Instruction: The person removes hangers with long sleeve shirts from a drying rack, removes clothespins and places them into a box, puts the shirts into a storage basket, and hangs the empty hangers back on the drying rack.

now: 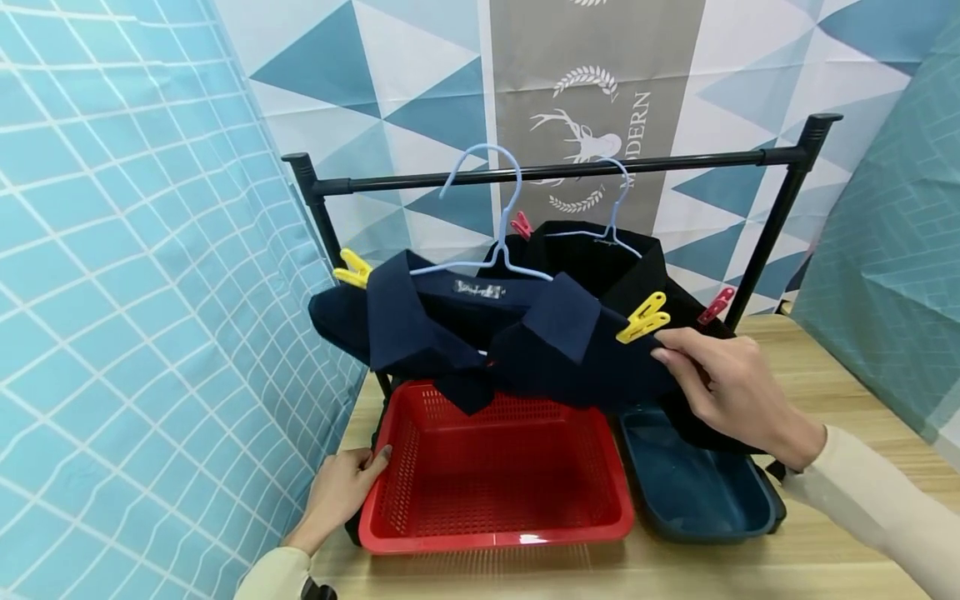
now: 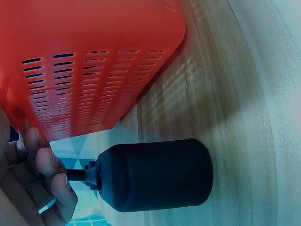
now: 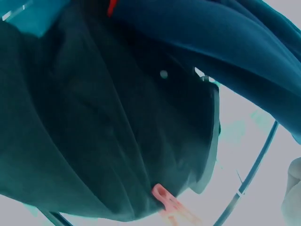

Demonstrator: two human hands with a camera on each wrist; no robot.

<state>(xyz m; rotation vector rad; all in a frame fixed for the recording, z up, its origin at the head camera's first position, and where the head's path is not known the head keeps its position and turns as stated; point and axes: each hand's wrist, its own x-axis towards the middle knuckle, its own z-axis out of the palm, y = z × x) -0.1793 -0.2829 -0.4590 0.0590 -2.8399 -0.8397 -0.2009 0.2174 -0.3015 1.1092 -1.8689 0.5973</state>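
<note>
Above the red basket [image 1: 498, 540], a navy shirt [image 1: 547, 367] sits on a blue hanger [image 1: 503, 225], its edge pinched by the right hand [image 1: 731, 387]; the left hand [image 1: 339, 492] grips the basket's left rim, opposite a dark-blue tub [image 1: 693, 475].

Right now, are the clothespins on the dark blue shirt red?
No, the two clothespins visible on the navy collared shirt are yellow.

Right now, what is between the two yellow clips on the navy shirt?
The head view shows the collar of the navy shirt and the light blue hanger, with a black shirt behind.
</note>
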